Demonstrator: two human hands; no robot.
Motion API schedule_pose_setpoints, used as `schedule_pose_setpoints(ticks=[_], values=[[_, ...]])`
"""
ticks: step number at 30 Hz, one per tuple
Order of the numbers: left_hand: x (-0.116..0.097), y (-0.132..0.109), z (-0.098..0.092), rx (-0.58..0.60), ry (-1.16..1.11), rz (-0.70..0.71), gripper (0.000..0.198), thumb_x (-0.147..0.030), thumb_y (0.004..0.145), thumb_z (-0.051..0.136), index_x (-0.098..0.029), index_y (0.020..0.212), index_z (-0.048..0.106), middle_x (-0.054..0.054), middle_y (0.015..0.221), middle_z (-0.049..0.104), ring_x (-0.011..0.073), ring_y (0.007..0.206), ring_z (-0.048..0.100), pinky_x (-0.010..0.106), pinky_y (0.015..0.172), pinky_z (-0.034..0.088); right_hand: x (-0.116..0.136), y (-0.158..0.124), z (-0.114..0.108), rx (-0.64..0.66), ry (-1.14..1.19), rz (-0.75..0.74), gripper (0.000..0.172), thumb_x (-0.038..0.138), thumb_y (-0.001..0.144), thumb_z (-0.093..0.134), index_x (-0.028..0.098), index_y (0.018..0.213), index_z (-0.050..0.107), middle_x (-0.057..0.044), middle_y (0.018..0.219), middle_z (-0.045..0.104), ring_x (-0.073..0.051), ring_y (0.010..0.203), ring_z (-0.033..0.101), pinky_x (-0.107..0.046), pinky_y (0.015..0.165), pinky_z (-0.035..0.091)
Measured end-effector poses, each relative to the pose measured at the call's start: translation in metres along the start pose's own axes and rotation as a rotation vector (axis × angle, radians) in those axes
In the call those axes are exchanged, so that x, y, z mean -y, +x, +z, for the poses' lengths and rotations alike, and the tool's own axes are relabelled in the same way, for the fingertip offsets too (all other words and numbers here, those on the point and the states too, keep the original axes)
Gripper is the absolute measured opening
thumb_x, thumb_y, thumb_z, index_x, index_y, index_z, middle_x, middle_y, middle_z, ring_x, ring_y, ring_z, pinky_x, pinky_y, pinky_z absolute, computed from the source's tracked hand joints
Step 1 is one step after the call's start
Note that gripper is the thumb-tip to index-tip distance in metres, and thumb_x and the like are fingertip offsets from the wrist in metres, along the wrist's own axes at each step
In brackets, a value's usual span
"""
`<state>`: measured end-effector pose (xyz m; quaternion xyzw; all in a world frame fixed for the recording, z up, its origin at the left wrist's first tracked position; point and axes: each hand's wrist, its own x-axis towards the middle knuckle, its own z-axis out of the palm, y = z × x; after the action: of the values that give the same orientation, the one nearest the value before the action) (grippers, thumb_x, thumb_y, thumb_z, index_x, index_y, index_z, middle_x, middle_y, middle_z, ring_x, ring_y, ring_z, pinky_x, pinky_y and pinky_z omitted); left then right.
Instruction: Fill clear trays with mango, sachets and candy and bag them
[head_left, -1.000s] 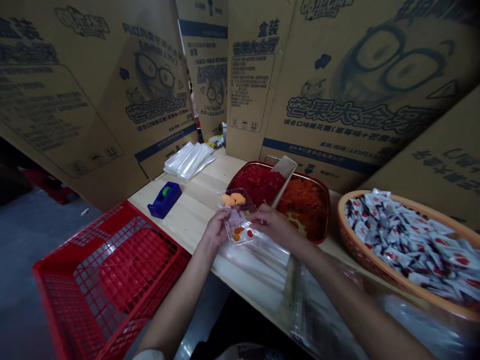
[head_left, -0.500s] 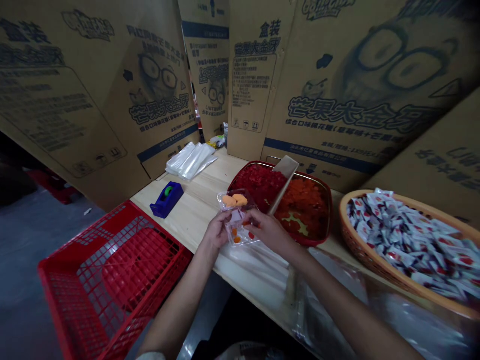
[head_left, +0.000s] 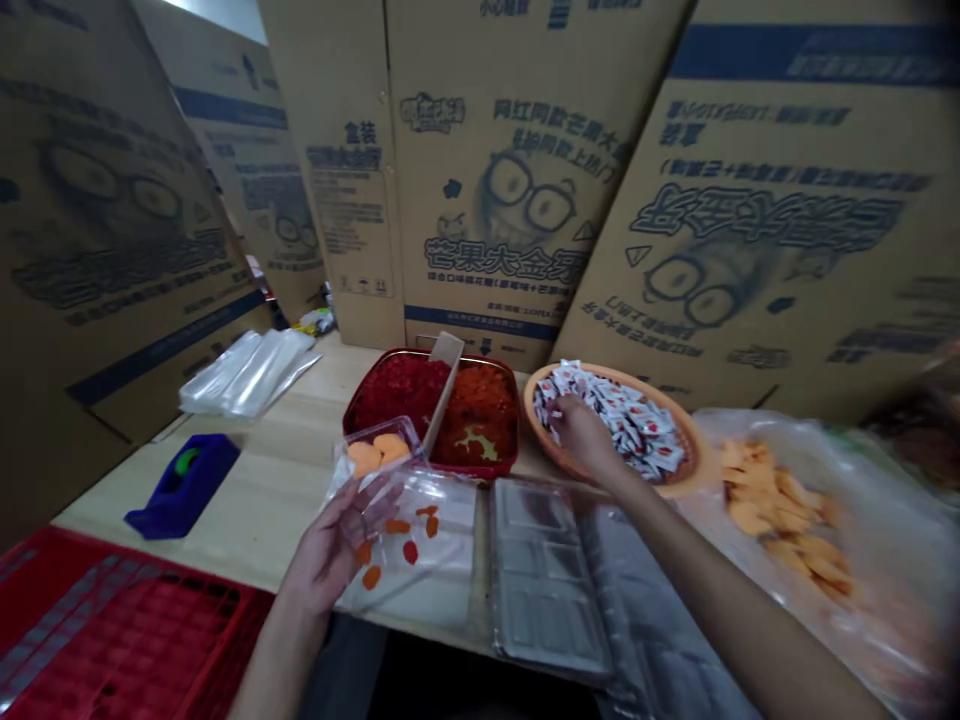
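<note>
My left hand [head_left: 334, 545] holds a clear plastic tray [head_left: 412, 437] by its left side. Two thick orange pieces [head_left: 377, 452] sit in the tray's far part. Nearer, several small orange bits and a red bit [head_left: 410, 552] show; whether all lie inside the tray I cannot tell. At the left edge of an orange basket [head_left: 697, 440], my right hand [head_left: 585, 430] has its fingers bent together among small white packets [head_left: 637, 415]. Its fingertips are partly hidden, at a packet.
Behind the tray, a red tub [head_left: 517, 430] holds red and orange bits, split by a pale divider [head_left: 444, 385]. Around are a blue tape dispenser [head_left: 184, 485], clear bags [head_left: 247, 370], empty trays [head_left: 547, 580], a bag of orange pieces [head_left: 787, 510], a red crate [head_left: 135, 620] and cardboard boxes [head_left: 487, 60].
The view has turned right. My right hand has left the tray and moved right to the packet basket. My left hand still has the tray.
</note>
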<state>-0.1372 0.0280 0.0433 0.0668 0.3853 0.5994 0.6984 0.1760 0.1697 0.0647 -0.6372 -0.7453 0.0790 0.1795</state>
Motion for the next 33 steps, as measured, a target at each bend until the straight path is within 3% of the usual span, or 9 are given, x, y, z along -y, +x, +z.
schedule_pose_setpoints(ticks=[4,9,13,16,19,21,27,30,33], values=[[0.026,-0.003,0.028,0.041,0.059,-0.065,0.025,-0.017,0.083,0.047,-0.018,0.107,0.055,0.011,0.117,0.059,0.0264,0.105,0.058,0.038,0.085,0.048,-0.046,0.018,0.003,0.153,-0.046,0.051,0.012,0.017,0.07,0.06,0.016,0.081,0.063,-0.003,0.074,0.066,-0.014,0.064,0.057,-0.021,0.058,0.04],[0.065,0.011,0.064,0.18,0.062,-0.128,0.02,-0.018,0.081,0.051,-0.014,0.099,0.059,0.012,0.106,0.064,0.0266,0.101,0.06,0.038,0.086,0.047,-0.053,0.029,0.016,0.164,-0.095,0.103,0.016,0.007,0.071,0.051,0.012,0.079,0.065,-0.011,0.079,0.067,-0.018,0.073,0.061,-0.024,0.063,0.04],[0.085,0.027,0.077,0.222,0.044,-0.18,0.019,-0.023,0.083,0.049,-0.012,0.092,0.061,0.011,0.099,0.067,0.0245,0.095,0.062,0.037,0.086,0.046,-0.058,0.018,0.001,0.071,-0.08,0.146,0.023,0.012,0.078,0.045,0.014,0.091,0.063,-0.012,0.085,0.067,-0.021,0.082,0.061,-0.027,0.068,0.041],[0.094,0.037,0.08,0.295,0.04,-0.212,0.027,-0.03,0.084,0.047,-0.009,0.094,0.062,0.013,0.101,0.066,0.0236,0.094,0.062,0.036,0.086,0.046,-0.042,-0.004,-0.014,0.03,0.319,0.096,0.019,0.025,0.079,0.047,0.016,0.088,0.061,-0.008,0.082,0.066,-0.019,0.076,0.061,-0.027,0.066,0.044],[0.101,0.043,0.083,0.332,0.031,-0.225,0.035,-0.037,0.085,0.046,-0.008,0.097,0.061,0.014,0.099,0.066,0.0239,0.094,0.062,0.035,0.084,0.046,-0.006,-0.03,-0.017,0.204,0.818,0.005,0.018,0.032,0.073,0.054,0.017,0.079,0.062,-0.002,0.074,0.065,-0.015,0.066,0.059,-0.025,0.062,0.046],[0.105,0.044,0.087,0.326,0.009,-0.218,0.035,-0.039,0.085,0.045,-0.01,0.098,0.061,0.012,0.094,0.067,0.0237,0.091,0.063,0.035,0.083,0.047,0.019,-0.044,-0.011,0.28,0.893,-0.01,0.016,0.03,0.07,0.057,0.017,0.076,0.063,-0.001,0.07,0.065,-0.014,0.061,0.057,-0.025,0.058,0.046],[0.111,0.039,0.094,0.281,0.036,-0.185,0.037,-0.042,0.083,0.047,-0.014,0.106,0.058,0.009,0.085,0.068,0.0226,0.08,0.065,0.037,0.078,0.049,0.048,-0.059,0.009,0.247,0.746,-0.044,0.007,0.021,0.071,0.057,0.018,0.071,0.063,-0.002,0.067,0.065,-0.015,0.06,0.057,-0.025,0.054,0.045],[0.111,0.039,0.091,0.246,0.05,-0.182,0.036,-0.04,0.082,0.049,-0.013,0.103,0.059,0.009,0.085,0.069,0.0227,0.083,0.065,0.037,0.079,0.049,0.028,-0.052,-0.001,0.107,0.633,-0.107,0.01,0.028,0.075,0.057,0.02,0.078,0.064,-0.003,0.079,0.066,-0.016,0.071,0.059,-0.026,0.063,0.046],[0.111,0.04,0.088,0.248,0.047,-0.181,0.034,-0.039,0.082,0.05,-0.012,0.101,0.06,0.01,0.091,0.068,0.0231,0.087,0.064,0.037,0.081,0.049,-0.016,-0.031,-0.018,-0.056,0.39,-0.052,0.014,0.022,0.08,0.05,0.017,0.081,0.063,-0.009,0.089,0.063,-0.02,0.085,0.056,-0.03,0.075,0.042]])
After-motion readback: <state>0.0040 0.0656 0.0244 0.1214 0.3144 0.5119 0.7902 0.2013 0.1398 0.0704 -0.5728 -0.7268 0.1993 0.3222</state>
